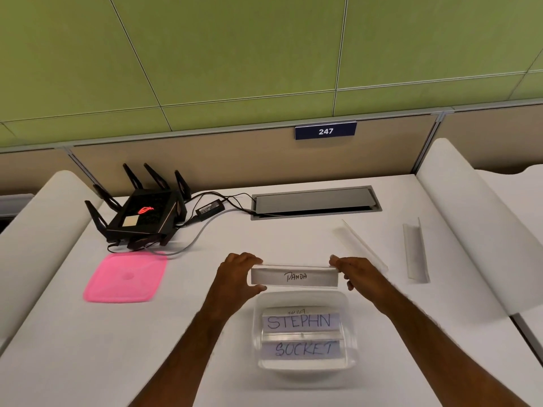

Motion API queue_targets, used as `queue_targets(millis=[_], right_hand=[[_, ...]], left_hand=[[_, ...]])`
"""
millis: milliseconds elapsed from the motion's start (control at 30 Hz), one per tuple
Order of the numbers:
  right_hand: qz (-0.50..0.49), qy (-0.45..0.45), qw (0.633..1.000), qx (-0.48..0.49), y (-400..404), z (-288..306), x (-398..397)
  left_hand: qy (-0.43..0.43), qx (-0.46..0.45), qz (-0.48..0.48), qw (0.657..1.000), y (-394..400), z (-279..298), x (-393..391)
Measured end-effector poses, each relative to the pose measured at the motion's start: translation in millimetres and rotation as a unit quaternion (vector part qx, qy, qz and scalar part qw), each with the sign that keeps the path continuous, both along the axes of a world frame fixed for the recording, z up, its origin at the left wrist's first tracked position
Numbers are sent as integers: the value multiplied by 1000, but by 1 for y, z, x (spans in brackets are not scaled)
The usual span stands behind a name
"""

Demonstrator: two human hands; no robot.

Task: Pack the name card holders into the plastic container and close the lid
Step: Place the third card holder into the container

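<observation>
Left hand and right hand each pinch an end of the PANDA card holder, level just above the container's far rim, likely to drop flat. Two holders wait right; pink lid left.

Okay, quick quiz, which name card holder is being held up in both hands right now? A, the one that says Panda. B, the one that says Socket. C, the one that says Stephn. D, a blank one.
A: the left hand and right hand grip the ends of the Panda holder above the plastic container, where Stephn and Socket already lie.
</observation>
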State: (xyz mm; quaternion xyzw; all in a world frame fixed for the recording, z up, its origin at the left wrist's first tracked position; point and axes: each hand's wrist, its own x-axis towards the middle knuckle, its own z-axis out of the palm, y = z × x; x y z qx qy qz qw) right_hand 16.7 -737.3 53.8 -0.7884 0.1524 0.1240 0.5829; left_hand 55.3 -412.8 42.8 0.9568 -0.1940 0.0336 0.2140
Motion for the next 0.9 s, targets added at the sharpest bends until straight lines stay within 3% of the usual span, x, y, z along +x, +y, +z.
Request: queue_targets(millis=[133, 233, 467, 633, 900], right_hand=[[73, -64, 994, -43, 2, 3, -15], [104, -61, 988, -94, -1, -6, -19], [147, -111, 976, -117, -11, -25, -30], [153, -165, 967, -123, -13, -30, -36], [140, -144, 972, -121, -11, -38, -41]], left_hand=[[42, -32, 12, 999, 2, -1, -6], [63, -49, 21, 997, 3, -1, -11], [99, -71, 46, 992, 5, -4, -21], [119, -76, 51, 989, 7, -7, -24], [140, -68, 47, 987, 6, -12, -29]])
